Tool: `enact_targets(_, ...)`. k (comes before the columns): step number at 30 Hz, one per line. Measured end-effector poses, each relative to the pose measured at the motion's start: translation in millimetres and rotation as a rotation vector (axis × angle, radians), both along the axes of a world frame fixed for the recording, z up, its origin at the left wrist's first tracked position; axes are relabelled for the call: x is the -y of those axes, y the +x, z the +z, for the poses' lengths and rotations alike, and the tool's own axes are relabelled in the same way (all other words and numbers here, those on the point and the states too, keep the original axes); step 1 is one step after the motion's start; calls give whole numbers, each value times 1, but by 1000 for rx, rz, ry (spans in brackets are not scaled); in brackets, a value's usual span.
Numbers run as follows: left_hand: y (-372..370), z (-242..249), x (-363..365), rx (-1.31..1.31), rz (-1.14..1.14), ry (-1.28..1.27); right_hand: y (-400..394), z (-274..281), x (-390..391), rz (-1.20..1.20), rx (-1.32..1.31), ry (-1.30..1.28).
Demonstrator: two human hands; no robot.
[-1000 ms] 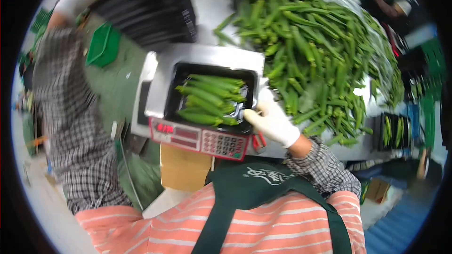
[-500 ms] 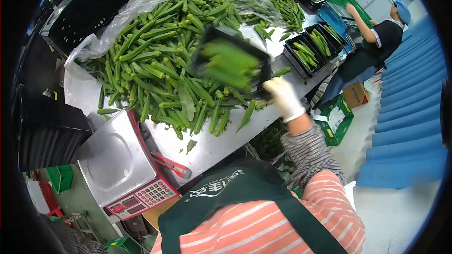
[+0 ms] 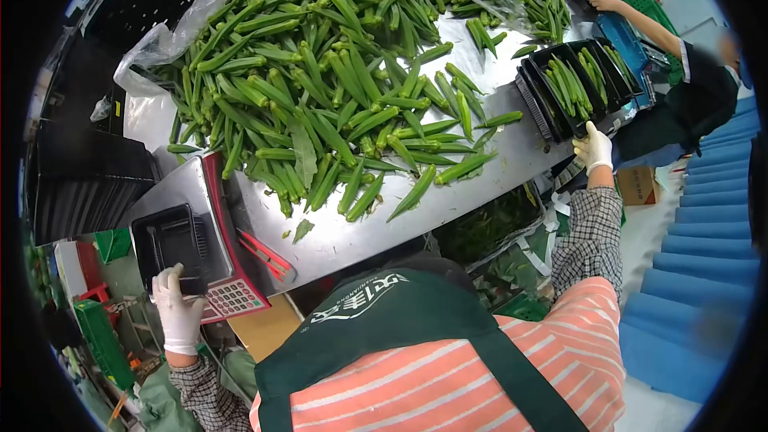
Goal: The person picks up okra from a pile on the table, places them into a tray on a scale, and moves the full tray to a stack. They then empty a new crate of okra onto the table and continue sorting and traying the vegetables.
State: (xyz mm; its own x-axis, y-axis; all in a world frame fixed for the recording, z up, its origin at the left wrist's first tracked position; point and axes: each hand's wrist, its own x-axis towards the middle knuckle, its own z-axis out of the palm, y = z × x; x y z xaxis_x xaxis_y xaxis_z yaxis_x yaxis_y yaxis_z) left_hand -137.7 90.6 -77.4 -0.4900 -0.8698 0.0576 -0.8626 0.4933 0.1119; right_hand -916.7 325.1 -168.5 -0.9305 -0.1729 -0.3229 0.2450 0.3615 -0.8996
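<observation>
My left hand, in a white glove, has its fingers closed on the near edge of a black plastic tray. No okra shows in that tray, which rests on the plate of the weighing scale. Far to the right, my gloved right hand grips the near end of another black tray, filled with okra. That tray stands in a row beside other okra-filled trays. Between my hands, a large heap of loose okra covers much of the metal table.
A red-handled cutter lies beside the scale. Stacked black trays stand at the left. Clear plastic sheeting edges the heap. A co-worker stands at the right, one arm over the table. A blue curtain hangs behind.
My right hand has carried the okra-filled tray from over the heap to the row at the right. My left hand has come into view with a tray on the scale.
</observation>
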Motion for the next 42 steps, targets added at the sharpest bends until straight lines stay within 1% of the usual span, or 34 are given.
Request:
enact_targets(1,-17,20,-9,13,-10,-16,7,10,-2,3,-6,75)
enact_targets(2,-28,37,-12,25,-17,-33,19,24,-1,-4,-108,176)
enact_targets(3,-34,48,-9,-11,-113,-39,15,20,-8,14,-543,367)
enact_targets(4,-61,60,-10,-147,-112,-47,18,25,-6,35,-986,542)
enact_targets(5,-89,64,-8,-212,-149,-38,25,23,3,132,-985,369)
enact_targets(6,-117,68,-4,-275,-188,-20,57,33,23,229,-972,205)
enact_targets(7,-148,62,0,-330,-255,17,92,37,45,433,-1025,203)
enact_targets(8,-181,49,9,-390,-325,50,123,36,68,641,-966,168)
enact_targets(9,-210,29,22,-387,-456,-12,142,17,87,836,-890,128)
enact_targets(10,-245,13,31,-442,-555,-22,158,-9,107,1001,-1121,106)
enact_targets(11,-277,-8,38,-504,-593,-49,175,-19,129,1168,-1155,147)
enact_targets(12,-305,-28,47,-459,-604,-79,190,-27,147,1226,-1170,162)
enact_targets(13,-330,-44,53,-432,-606,-94,197,-38,160,1252,-1270,210)
enact_targets(14,-350,-60,57,-318,-557,-98,204,-35,169,1339,-1164,322)
enact_targets(15,-366,-79,63,-143,-513,-70,205,-43,176,1365,-1160,316)
enact_targets(16,-378,-80,60,2,-466,-18,205,-47,182,1392,-1156,311)
enact_targets(18,-392,-101,62,108,-425,-94,201,-42,188,1440,-1115,381)
enact_targets(19,-393,-102,62,137,-415,-90,200,-36,187,1458,-1093,417)
enact_targets(21,-395,-102,64,195,-400,-93,185,-22,177,1361,-1077,360)
enact_targets(22,-390,-103,66,107,-416,-123,175,-16,167,1313,-1067,333)
enact_targets(24,-380,-98,70,-105,-405,-91,153,-9,146,1183,-1044,237)
enact_targets(25,-373,-91,72,-310,-395,-56,150,-4,136,1115,-884,237)
enact_targets(26,-367,-83,69,-542,-328,-16,152,1,130,1125,-757,237)
enact_targets(28,-364,-62,60,-789,-136,334,157,6,119,1139,-499,232)
enact_targets(29,-366,-49,50,-743,-209,296,163,-1,114,1141,-585,209)
enact_targets(30,-369,-61,47,-684,-375,172,166,-9,111,1213,-666,242)
enact_targets(32,-380,-73,29,-431,-619,150,182,-27,114,1248,-852,211)
enact_targets(33,-388,-86,23,-306,-690,119,187,-29,118,1322,-979,203)
enact_targets(34,-395,-100,20,-182,-760,85,194,-36,122,1347,-1030,261)
enact_targets(35,-400,-113,19,-69,-773,28,198,-39,124,1349,-1044,337)
enact_targets(36,-401,-115,18,-4,-773,-23,198,-39,128,1353,-1058,410)
enact_targets(38,-401,-120,18,130,-772,-126,193,-48,135,1379,-1066,474)
enact_targets(39,-399,-117,20,151,-798,-188,192,-50,138,1392,-1066,506)
enact_targets(42,-389,-106,27,223,-845,-219,184,-41,146,1423,-1161,551)
